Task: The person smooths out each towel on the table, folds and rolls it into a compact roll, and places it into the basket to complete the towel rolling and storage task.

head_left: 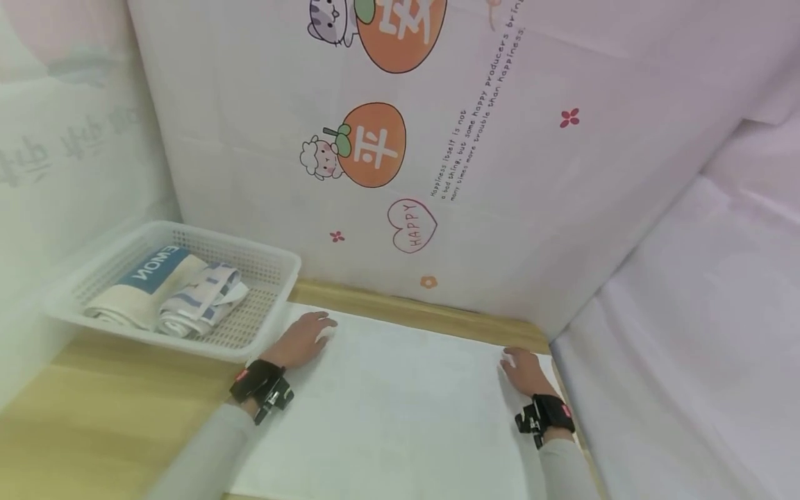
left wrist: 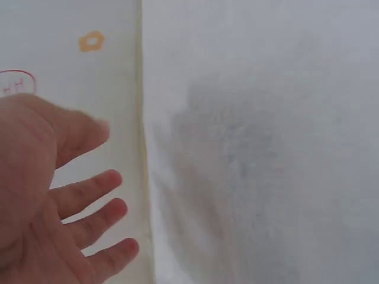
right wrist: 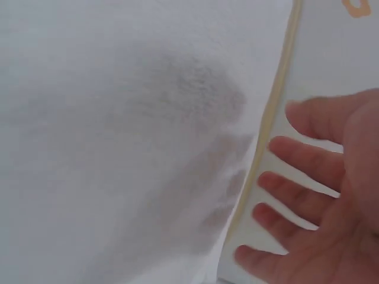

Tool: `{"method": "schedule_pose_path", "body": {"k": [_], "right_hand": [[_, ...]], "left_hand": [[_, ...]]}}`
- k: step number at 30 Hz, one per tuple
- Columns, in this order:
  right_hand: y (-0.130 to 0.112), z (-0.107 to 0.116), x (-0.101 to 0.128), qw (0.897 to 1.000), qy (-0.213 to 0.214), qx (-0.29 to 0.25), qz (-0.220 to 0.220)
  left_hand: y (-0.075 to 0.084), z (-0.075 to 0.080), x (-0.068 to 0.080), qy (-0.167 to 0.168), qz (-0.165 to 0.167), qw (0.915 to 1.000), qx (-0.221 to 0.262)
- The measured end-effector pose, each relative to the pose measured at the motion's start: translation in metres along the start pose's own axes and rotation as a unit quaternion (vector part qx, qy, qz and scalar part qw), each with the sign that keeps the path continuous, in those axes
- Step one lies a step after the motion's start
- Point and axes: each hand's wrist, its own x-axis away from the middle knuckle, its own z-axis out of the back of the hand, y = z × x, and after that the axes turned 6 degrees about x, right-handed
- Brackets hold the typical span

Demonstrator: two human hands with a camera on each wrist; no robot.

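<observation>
A large white sheet [head_left: 387, 410] lies flat over the wooden tabletop [head_left: 94, 410]. My left hand [head_left: 303, 340] is at the sheet's far left corner, fingers loosely bent and holding nothing. Over at the far right corner is my right hand [head_left: 527, 371], its fingers pointing towards the back edge. In the left wrist view the thumb and fingers of the left hand [left wrist: 35, 177] are spread apart, with the sheet beside them. The right wrist view likewise has the right hand [right wrist: 331, 201] with parted fingers near the sheet's edge, its palm bare.
A white plastic basket [head_left: 265, 271] stands at the back left, close to my left hand. In it are a rolled beige cloth [head_left: 125, 295] with a blue band and a folded striped cloth [head_left: 200, 298]. A printed curtain [head_left: 500, 264] hangs behind, and white fabric [head_left: 694, 333] borders the right side.
</observation>
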Motion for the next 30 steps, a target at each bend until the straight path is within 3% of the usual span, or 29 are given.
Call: {"method": "schedule_pose_path", "body": {"k": [2, 6, 10, 15, 18, 21, 24, 26, 30], "right_hand": [[0.004, -0.006, -0.009, 1.000, 0.015, -0.002, 0.014], [0.011, -0.020, -0.022, 0.999, 0.018, 0.001, 0.028], [0.009, -0.026, -0.028, 1.000, 0.016, 0.006, 0.011], [0.014, -0.024, -0.034, 0.999, 0.005, 0.038, -0.009], [0.028, -0.025, -0.033, 0.999, -0.008, 0.041, -0.015], [0.043, -0.023, -0.027, 0.999, -0.028, 0.025, -0.027], [0.056, -0.017, -0.018, 0.998, -0.045, 0.015, -0.037], [0.063, -0.011, -0.012, 0.997, -0.053, 0.013, -0.047], [0.073, 0.005, -0.006, 0.995, -0.075, 0.030, -0.054]], "left_hand": [[-0.006, -0.004, -0.013, 0.003, 0.002, 0.9999, -0.010], [-0.019, -0.013, -0.033, 0.000, 0.050, 0.9981, -0.034], [-0.033, -0.024, -0.047, 0.019, 0.107, 0.9931, -0.043], [-0.040, -0.023, -0.059, 0.045, 0.146, 0.9837, -0.095], [-0.042, -0.015, -0.064, 0.011, 0.154, 0.9813, -0.115], [-0.045, -0.005, -0.073, -0.050, 0.151, 0.9782, -0.134], [-0.049, 0.005, -0.082, -0.106, 0.122, 0.9748, -0.154], [-0.049, 0.013, -0.088, -0.125, 0.113, 0.9747, -0.147], [-0.040, 0.029, -0.091, -0.138, 0.130, 0.9772, -0.097]]}}
